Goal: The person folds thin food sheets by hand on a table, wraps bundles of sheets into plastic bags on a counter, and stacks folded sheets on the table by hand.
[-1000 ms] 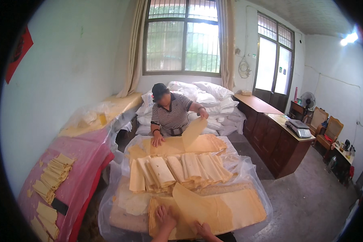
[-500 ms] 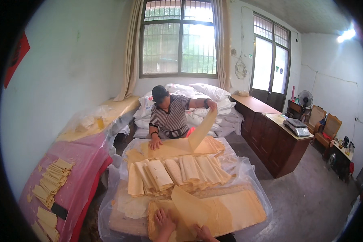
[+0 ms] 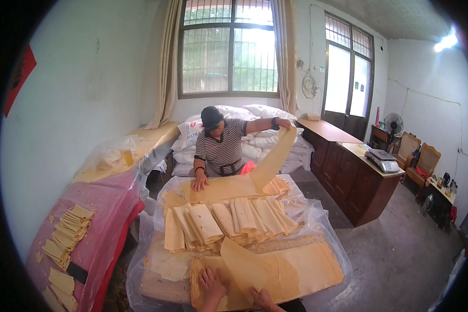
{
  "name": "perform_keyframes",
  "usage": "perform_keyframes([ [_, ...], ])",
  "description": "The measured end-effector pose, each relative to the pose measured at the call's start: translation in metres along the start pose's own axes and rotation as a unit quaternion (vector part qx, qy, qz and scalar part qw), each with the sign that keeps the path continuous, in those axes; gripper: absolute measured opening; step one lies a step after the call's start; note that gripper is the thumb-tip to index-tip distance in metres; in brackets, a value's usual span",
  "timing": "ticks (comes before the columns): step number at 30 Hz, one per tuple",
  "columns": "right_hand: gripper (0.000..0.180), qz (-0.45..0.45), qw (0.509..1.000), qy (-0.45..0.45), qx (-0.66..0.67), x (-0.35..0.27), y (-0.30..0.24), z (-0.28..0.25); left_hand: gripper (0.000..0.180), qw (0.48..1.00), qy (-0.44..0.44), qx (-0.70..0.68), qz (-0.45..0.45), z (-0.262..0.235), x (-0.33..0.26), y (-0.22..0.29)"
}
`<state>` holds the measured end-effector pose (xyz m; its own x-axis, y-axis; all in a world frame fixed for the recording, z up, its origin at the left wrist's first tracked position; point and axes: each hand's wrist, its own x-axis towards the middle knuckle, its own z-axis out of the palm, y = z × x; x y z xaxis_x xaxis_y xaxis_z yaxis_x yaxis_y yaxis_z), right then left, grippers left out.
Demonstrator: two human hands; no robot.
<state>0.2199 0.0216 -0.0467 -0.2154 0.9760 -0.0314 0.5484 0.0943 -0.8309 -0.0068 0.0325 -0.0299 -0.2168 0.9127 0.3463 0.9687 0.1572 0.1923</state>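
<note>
A stack of large, thin tan flatbread sheets [image 3: 312, 268] lies at the near side of the table. My left hand [image 3: 213, 285] rests flat on the left part of this stack, fingers spread. Close to the near edge, my right hand [image 3: 261, 298] has its fingers closed on the top flatbread sheet [image 3: 247, 268], which is partly raised and bent over, its far corner standing up. Just beyond lies a row of folded flatbread sheets [image 3: 205, 223], overlapping one another. Paler flatbread pieces [image 3: 171, 265] lie left of the stack.
Across the table a co-worker [image 3: 221, 143] lifts another large sheet [image 3: 275, 161] from a second stack. Clear plastic [image 3: 330, 229] covers the table edges. More folded sheets and a dark phone [image 3: 77, 272] lie on a pink-covered side table [image 3: 109, 200] at left. White sacks [image 3: 275, 114] are piled behind.
The co-worker's raised hand has moved up and to the right, pulling the far sheet higher. My own hands and the near sheet have hardly moved.
</note>
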Motion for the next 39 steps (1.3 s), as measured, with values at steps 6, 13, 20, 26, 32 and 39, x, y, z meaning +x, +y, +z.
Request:
perform_keyframes([
  [6, 0.053, -0.083, 0.988, 0.12, 0.054, -0.009, -0.01, 0.008, 0.074, 1.0, 0.001, 0.008, -0.002, -0.001, 0.0, 0.0],
  [13, 0.05, 0.03, 0.986, -0.124, -0.108, 0.0, -0.008, 0.004, 0.074, 1.0, 0.009, 0.004, -0.001, -0.004, 0.001, 0.0],
  [20, 0.061, -0.218, 0.96, 0.176, 0.01, -0.023, -0.042, -0.011, 0.076, 0.999, -0.024, -0.028, -0.013, -0.011, 0.002, 0.002],
  [26, 0.062, -0.052, 0.987, 0.089, 0.12, -0.021, -0.053, -0.019, 0.074, 1.0, -0.002, -0.025, -0.003, -0.01, 0.003, 0.002],
  [32, 0.055, -0.193, 0.974, 0.102, 0.06, -0.021, -0.042, -0.018, 0.076, 1.0, -0.01, -0.02, -0.005, -0.012, 0.002, 0.003],
  [39, 0.05, -0.168, 0.981, 0.091, 0.032, -0.023, -0.039, -0.015, 0.076, 1.0, -0.013, -0.012, 0.003, -0.017, 0.002, 0.005],
])
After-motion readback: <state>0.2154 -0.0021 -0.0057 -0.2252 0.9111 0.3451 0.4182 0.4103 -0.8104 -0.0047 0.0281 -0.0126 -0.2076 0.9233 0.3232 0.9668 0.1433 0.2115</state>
